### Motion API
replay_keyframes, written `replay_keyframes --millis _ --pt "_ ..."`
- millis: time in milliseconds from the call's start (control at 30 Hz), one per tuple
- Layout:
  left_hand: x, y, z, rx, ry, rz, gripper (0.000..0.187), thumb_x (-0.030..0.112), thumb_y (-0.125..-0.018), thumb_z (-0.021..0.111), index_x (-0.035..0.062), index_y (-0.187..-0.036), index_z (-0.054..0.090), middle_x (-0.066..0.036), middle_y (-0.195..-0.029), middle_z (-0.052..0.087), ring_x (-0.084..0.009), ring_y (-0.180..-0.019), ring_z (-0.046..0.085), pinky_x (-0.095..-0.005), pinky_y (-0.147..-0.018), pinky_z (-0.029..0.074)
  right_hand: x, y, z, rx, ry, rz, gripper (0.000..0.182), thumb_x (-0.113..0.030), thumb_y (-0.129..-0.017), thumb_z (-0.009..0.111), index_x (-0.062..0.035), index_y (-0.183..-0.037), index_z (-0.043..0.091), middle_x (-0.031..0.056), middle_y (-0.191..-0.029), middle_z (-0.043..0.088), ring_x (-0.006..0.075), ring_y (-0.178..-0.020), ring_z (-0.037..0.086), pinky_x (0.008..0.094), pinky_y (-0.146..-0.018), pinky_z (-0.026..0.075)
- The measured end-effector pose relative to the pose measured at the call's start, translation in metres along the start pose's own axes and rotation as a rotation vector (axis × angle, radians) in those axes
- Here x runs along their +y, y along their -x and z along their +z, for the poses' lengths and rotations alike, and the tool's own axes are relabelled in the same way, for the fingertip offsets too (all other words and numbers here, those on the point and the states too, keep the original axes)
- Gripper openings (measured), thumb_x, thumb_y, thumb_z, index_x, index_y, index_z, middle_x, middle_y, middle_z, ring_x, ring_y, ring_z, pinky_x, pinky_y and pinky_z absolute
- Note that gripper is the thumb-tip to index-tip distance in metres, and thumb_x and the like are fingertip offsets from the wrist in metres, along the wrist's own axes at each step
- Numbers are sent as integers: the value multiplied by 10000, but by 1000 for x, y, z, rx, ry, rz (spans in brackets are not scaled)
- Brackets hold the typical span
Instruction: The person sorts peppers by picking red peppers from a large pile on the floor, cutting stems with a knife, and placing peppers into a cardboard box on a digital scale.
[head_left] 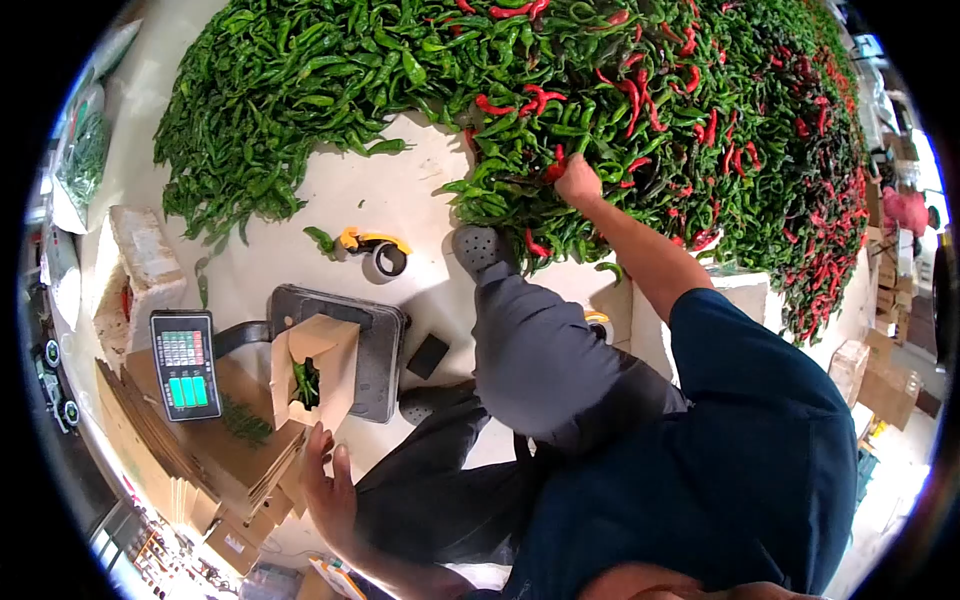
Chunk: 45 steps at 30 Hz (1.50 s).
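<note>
My right hand [579, 184] reaches into the large pile of green and red chili peppers [300, 90]. Its fingers are closed around a red chili pepper [554, 172], part of which is hidden. Low on the left, my left hand [327, 478] is held with the fingers apart and nothing in it. Just beyond those fingers stands an open cardboard box [340, 370] with some green peppers [305, 383] inside. This box rests on the dark platform of a scale [385, 340], whose display unit [186, 365] glows green to the left.
A tape dispenser [385, 252] and a small black object [428, 356] lie on the pale floor. Flat cardboard sheets [165, 430] are stacked at left. White foam boxes stand at the left [145, 255] and beneath my right arm [745, 293].
</note>
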<state>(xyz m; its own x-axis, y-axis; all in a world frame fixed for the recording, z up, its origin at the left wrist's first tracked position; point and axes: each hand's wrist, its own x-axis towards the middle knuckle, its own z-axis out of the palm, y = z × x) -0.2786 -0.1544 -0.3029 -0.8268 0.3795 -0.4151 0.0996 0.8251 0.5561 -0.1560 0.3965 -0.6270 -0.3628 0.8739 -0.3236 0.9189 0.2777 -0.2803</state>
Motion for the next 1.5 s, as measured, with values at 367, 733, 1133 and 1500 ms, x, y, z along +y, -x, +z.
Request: replay_keyframes --millis 367,733,1133,1500 --pt "-8 7 4 16 -38 27 372 134 -990 560 -11 -1332 543 -166 -1155 651 -240 -1039 622 -346 -915 485 36 -37 -46 -490 -943 47 188 -51 -775 702 0 -952 667 92 -924 695 205 -848 655 341 -797 513" --pt "1 0 3 14 -39 -24 421 65 -931 583 14 -1348 547 -188 -1178 664 -278 -1071 636 -379 -919 482 16 -30 -67 -857 -956 4 200 -74 -831 718 -15 -1012 656 103 -995 704 208 -837 682 347 -739 567" --pt "4 -3 6 23 -58 -103 486 113 -898 599 6 -1366 526 -209 -1177 664 -309 -1080 639 -389 -934 488 -8 -32 -3 -337 311 -556 337 -119 -811 611 -35 -1137 612 181 -963 707 334 -912 688 454 -786 548" --pt "3 -8 8 19 -57 -83 488 71 -880 587 13 -1362 532 -204 -1193 657 -298 -1087 636 -395 -921 490 -4 -31 -58 -267 -237 -231 304 -160 -776 628 -6 -1038 612 142 -823 674 290 -773 669 404 -729 540"
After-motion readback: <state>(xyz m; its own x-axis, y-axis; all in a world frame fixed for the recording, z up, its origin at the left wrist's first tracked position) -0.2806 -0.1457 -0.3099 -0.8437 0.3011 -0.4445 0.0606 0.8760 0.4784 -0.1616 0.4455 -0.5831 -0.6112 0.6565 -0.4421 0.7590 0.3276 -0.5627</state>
